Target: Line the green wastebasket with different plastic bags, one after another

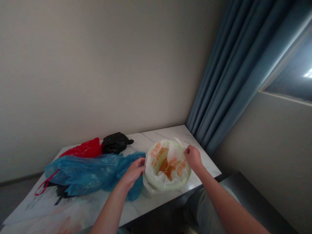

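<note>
A white plastic bag [168,165] with orange print sits open on the marble-pattern table [158,136] near its front right edge. My left hand [135,170] pinches the bag's left rim, fingers closed on the plastic. My right hand [193,157] grips the bag's right rim, fingers curled around it. The two hands hold the mouth of the bag apart, and an orange-brown inside shows. A blue plastic bag [87,174] lies crumpled just left of my left hand.
A red bag [84,150] and a black bag [115,142] lie at the back of the table by the wall. Red handles [45,185] stick out under the blue bag. Blue curtains [234,84] hang at the right, beside a window [292,74].
</note>
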`<action>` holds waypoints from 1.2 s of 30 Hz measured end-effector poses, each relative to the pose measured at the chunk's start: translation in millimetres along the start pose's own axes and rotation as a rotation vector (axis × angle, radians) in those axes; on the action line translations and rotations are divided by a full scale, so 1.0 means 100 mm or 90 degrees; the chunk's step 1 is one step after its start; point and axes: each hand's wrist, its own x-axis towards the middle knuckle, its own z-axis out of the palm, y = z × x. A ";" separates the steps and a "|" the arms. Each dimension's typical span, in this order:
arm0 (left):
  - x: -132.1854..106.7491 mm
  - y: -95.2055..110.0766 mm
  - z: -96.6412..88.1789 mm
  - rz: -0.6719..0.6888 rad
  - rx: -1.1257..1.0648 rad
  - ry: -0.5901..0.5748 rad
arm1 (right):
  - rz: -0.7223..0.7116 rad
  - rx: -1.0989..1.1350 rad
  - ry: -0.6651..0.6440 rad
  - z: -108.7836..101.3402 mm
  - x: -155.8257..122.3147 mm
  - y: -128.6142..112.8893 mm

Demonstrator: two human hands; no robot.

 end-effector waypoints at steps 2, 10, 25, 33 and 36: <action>0.02 -0.03 0.00 0.004 0.013 -0.002 | -0.017 -0.042 0.007 0.01 -0.03 -0.03; 0.18 -0.13 -0.07 0.087 0.152 0.052 | 0.023 -0.001 -0.047 -0.06 -0.10 -0.09; 0.12 0.04 -0.05 0.002 -0.098 -0.077 | 0.183 0.384 -0.076 0.00 0.42 0.27; 0.04 0.04 0.03 -0.030 -0.078 -0.183 | 0.302 0.537 -0.278 0.05 0.43 0.24; 0.07 -0.04 0.02 -0.091 -0.047 -0.164 | 0.374 0.606 -0.376 0.03 0.39 0.21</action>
